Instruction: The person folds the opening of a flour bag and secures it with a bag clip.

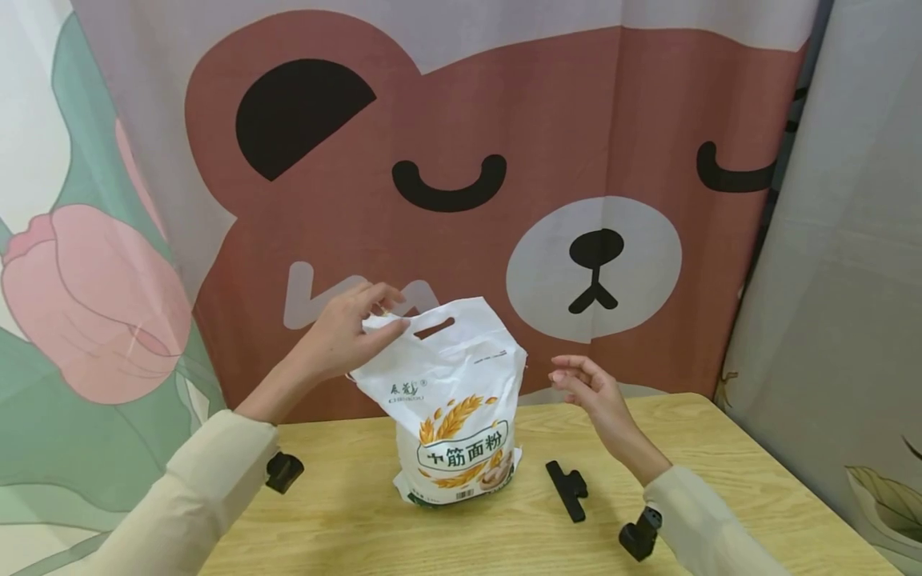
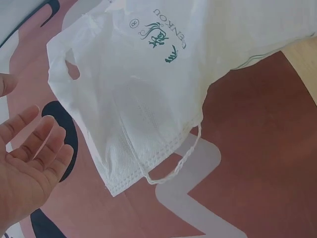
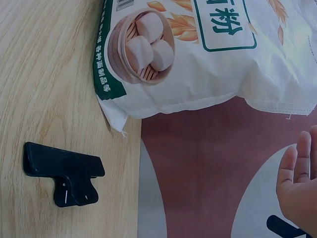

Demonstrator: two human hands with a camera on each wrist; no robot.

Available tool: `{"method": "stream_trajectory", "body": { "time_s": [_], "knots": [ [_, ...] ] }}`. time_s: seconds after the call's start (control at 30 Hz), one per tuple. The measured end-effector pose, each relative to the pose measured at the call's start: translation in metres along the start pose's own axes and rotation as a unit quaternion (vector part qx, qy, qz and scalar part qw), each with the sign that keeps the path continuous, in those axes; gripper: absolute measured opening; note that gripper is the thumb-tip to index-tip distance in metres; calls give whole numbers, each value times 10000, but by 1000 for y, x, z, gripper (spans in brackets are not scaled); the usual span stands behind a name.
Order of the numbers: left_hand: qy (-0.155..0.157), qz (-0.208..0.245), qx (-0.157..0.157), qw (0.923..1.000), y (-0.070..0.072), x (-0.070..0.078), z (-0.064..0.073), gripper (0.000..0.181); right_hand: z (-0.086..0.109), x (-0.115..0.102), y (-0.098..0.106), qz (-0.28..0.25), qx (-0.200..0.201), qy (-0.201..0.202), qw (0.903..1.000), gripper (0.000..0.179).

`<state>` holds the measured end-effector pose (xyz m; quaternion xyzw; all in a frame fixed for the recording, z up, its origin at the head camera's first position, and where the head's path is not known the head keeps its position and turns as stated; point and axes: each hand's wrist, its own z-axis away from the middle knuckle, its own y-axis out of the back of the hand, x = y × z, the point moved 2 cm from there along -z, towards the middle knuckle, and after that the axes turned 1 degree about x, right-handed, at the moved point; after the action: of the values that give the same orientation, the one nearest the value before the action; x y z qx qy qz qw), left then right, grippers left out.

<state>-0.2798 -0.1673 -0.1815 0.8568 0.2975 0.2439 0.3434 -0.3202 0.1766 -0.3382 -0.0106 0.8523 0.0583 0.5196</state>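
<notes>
A white flour bag (image 1: 461, 400) with printed wheat ears stands upright on the table, its upper part slack and creased around a cut-out handle slot. My left hand (image 1: 353, 328) is at the bag's top left corner, fingers loosely bent. In the left wrist view that hand (image 2: 34, 153) shows a gap between its fingers and the bag (image 2: 143, 94), where a string loop (image 2: 181, 163) hangs from the stitched edge. To the right of the bag, my right hand (image 1: 594, 392) hovers with relaxed fingers, holding nothing. A black clip (image 1: 567, 490) lies on the table below it.
The wooden table (image 1: 324, 528) ends at its back edge before a curtain (image 1: 504, 104) printed with a bear. Black wrist cameras sit at the left cuff (image 1: 284, 470) and the right cuff (image 1: 641, 534). Another curtain (image 1: 814, 320) hangs at the right.
</notes>
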Motion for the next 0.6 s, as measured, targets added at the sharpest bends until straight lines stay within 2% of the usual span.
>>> {"method": "stream_trajectory", "body": {
  "time_s": [0.3, 0.6],
  "knots": [
    [-42, 148, 128, 9998, -4, 0, -7, 27, -4, 6, -1, -229, 176, -13, 9996, 35],
    [60, 233, 223, 9995, -6, 2, -12, 29, -6, 9, 1, -453, 295, 51, 9985, 29]
  ]
}}
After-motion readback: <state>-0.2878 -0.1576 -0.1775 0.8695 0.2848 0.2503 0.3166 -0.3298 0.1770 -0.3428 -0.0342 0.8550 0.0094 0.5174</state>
